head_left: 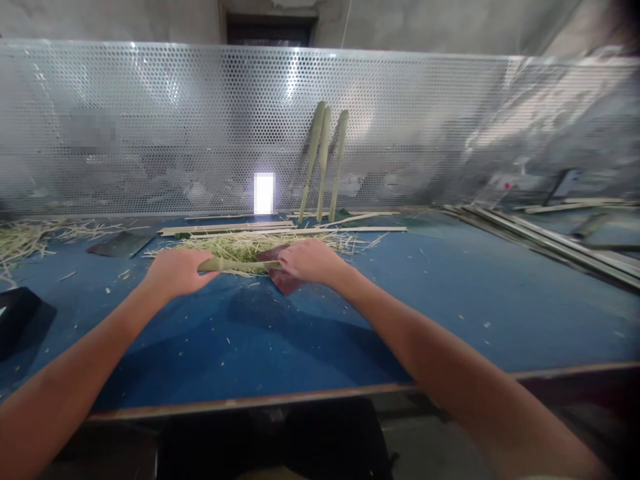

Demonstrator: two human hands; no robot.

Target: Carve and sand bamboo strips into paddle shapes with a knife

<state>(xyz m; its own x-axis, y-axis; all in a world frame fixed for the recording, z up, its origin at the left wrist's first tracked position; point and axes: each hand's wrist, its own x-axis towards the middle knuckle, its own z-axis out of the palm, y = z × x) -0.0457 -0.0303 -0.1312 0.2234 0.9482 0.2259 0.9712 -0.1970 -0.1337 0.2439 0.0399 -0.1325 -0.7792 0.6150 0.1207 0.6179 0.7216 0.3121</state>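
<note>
Through the head camera I see two bare forearms reaching over a blue work table [380,320], its smooth surface scattered with pale splinters. Between them is a tapered bamboo stick [235,266], pale green-tan, long and slim, held level just above a loose heap of fine, straw-like bamboo shavings [240,245]. The left hand [180,272] is curled closed around the stick's thicker end, and the right hand [311,261] is cupped palm down over its narrow tip. Under the right hand, a dark red sheet [289,283] of what looks like sandpaper lies at the edge of the heap. Farther off, three similar tapered sticks [324,160] lean steeply against a perforated metal screen [150,127], its round holes glinting. Long, flat bamboo strips [550,243] lie in a row at the far right.
</note>
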